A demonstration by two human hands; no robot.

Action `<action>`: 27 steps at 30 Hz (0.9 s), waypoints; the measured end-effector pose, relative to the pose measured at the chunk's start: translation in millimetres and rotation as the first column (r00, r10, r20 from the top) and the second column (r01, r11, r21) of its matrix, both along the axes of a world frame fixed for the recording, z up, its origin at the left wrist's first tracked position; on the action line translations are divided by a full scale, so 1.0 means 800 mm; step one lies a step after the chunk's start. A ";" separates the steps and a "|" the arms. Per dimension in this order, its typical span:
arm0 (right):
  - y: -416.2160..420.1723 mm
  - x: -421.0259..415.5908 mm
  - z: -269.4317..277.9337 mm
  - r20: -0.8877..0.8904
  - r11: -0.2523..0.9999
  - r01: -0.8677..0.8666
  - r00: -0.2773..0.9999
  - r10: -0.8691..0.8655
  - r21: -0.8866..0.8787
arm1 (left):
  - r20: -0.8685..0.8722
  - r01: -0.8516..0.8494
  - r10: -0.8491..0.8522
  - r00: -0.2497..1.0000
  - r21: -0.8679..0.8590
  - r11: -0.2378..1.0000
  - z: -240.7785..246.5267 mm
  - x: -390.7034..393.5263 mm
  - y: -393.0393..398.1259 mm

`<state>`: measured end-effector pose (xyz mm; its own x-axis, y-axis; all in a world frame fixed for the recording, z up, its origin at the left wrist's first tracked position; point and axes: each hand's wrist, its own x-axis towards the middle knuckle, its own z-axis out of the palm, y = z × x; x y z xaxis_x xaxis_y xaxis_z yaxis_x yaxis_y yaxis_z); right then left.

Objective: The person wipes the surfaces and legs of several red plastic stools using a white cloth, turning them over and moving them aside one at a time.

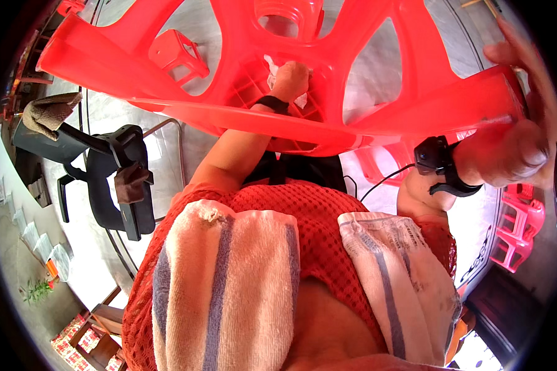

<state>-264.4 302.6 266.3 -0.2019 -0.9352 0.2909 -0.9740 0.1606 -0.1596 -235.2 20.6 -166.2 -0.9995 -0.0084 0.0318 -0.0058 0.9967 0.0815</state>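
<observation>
A red plastic stool (283, 109) is tilted in front of me, its ribbed underside and splayed legs facing me. My left hand (293, 79) reaches into the hollow under the seat, fingers closed on a crumpled white cloth (301, 100) against the ribs. At the right, my right hand (506, 150) is wrapped around the end of a stool leg and looks blurred. A black strapped device (432, 156) sits on the right wrist, and a black band (274, 103) circles the left one.
Another red stool (178, 53) stands on the pale floor beyond. A black office chair (118, 181) with a brown cloth (51, 113) over it is on the left. Several red stools (520, 227) line the right side. A striped towel (250, 283) hangs down my chest.
</observation>
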 end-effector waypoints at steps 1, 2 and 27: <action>-0.003 -0.006 0.001 -0.002 0.997 -0.072 0.997 0.071 -0.039 | 0.000 0.015 -0.015 1.000 -0.040 0.999 0.002 0.000 0.001; -0.004 -0.008 -0.011 -0.113 0.979 -0.186 0.978 0.176 -0.089 | 0.001 0.029 -0.029 1.000 -0.080 0.996 0.005 0.000 0.002; 0.001 0.018 -0.045 -0.235 0.858 -0.493 0.859 0.454 -0.146 | 0.146 -0.503 0.482 0.864 0.227 0.834 -0.016 0.001 -0.094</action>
